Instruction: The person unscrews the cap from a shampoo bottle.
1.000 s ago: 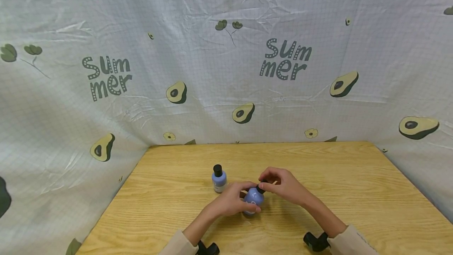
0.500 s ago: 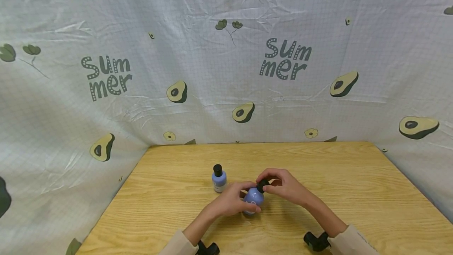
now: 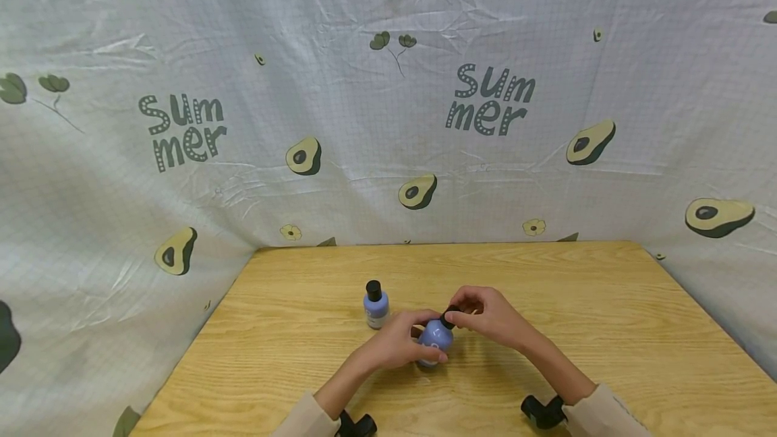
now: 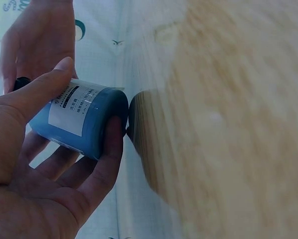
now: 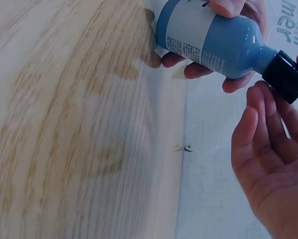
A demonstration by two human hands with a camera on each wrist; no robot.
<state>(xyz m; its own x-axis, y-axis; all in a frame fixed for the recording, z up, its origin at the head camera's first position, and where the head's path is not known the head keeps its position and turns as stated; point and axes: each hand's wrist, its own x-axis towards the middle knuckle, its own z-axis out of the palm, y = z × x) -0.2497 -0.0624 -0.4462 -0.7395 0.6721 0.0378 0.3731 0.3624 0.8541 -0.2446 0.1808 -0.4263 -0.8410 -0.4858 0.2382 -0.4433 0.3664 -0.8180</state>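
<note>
A blue bottle (image 3: 437, 334) with a white label (image 4: 74, 107) leans to the right, its base close over the wooden table. My left hand (image 3: 397, 342) grips its body, thumb on the near side and fingers wrapped round the other. At the bottle's upper right end, my right hand (image 3: 490, 315) pinches the black cap (image 5: 286, 77) between thumb and fingers. The cap sits on the bottle's neck (image 5: 264, 59) in the right wrist view. A second blue bottle (image 3: 376, 309), also black-capped, stands upright just behind my left hand.
The wooden table (image 3: 291, 329) reaches back to a pale cloth (image 3: 364, 100) printed with avocados and lettering, which hangs behind and at both sides. Black wrist mounts (image 3: 541, 413) stick out near both sleeves at the front.
My right hand's fingers have shifted round the cap, loosening and then closing on it again. My left hand and both bottles stay in nearly the same place.
</note>
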